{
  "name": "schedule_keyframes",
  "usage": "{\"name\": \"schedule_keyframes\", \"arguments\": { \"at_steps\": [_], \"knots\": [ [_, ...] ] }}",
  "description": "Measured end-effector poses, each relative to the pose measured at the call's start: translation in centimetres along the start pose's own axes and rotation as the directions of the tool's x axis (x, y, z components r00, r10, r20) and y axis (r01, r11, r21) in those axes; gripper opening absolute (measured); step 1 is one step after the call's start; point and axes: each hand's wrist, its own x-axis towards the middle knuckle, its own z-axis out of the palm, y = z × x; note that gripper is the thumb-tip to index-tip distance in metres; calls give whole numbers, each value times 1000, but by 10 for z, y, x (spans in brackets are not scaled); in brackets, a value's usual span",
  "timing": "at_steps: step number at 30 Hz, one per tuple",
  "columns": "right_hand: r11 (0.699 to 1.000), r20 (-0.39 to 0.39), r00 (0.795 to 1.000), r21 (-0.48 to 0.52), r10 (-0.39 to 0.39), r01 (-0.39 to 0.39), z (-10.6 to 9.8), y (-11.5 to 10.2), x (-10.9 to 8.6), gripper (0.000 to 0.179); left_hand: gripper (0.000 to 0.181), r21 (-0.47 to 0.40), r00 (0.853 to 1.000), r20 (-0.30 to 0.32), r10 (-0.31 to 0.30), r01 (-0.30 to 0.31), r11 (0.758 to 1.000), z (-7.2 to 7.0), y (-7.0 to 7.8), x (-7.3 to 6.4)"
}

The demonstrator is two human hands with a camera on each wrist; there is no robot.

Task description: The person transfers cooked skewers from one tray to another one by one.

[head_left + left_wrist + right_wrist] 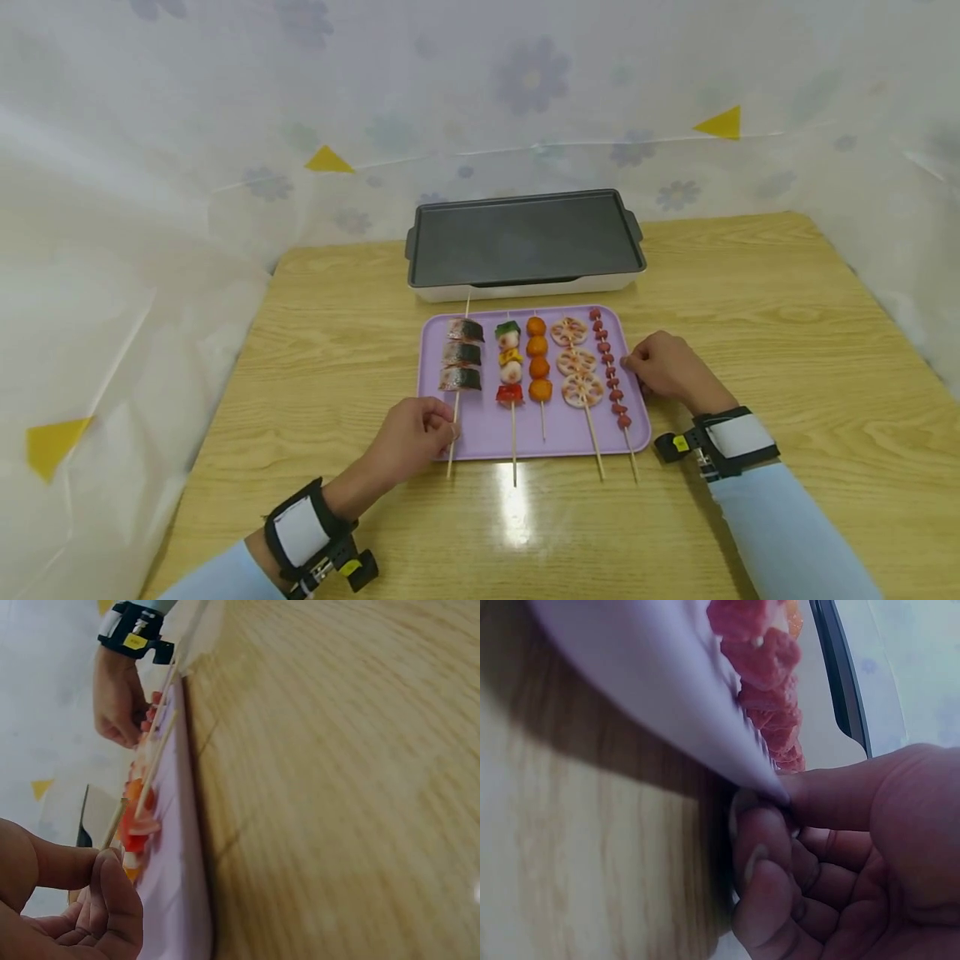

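Observation:
My left hand (408, 437) pinches the lower stick of a fish skewer (461, 354), three dark-skinned pieces, over the left side of a lilac tray (480, 437). In the left wrist view the stick's end (114, 825) pokes out between thumb and fingertips. At the tray's right edge, my right hand (667, 367) grips the rim, thumb above and fingers below in the right wrist view. Beside that hand lies a skewer of small red meat pieces (611, 379). Between the hands are a mixed vegetable skewer (510, 358), an orange ball skewer (537, 358) and a lotus root skewer (576, 361).
Behind the tray stands a dark flat griddle (525, 237) on a white base. Tray and griddle sit on a wood-grain table (322, 350). A pale flowered sheet (480, 100) with yellow triangles hangs around the back and sides.

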Motion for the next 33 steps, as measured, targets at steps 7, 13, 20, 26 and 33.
{"name": "schedule_keyframes", "arguments": {
  "at_steps": [7,13,20,26,33],
  "knots": [
    [1000,7,1000,8,-6,6,0,1,1,33,8,-10,1000,-28,0,0,1000,8,-10,3],
    [1000,28,1000,21,2,-3,0,2,3,32,7,-8,999,-29,-16,16,1000,11,-14,7],
    [1000,27,1000,23,1,-2,-3,1,1,32,7,19,999,-22,-29,29,999,12,-16,10],
    [999,24,1000,30,-13,13,-2,0,0,32,8,36,998,7,-66,65,997,12,-17,15],
    [999,15,1000,42,-9,8,-2,1,-1,33,10,41,994,47,-94,92,995,8,-15,20]
  ]
}}
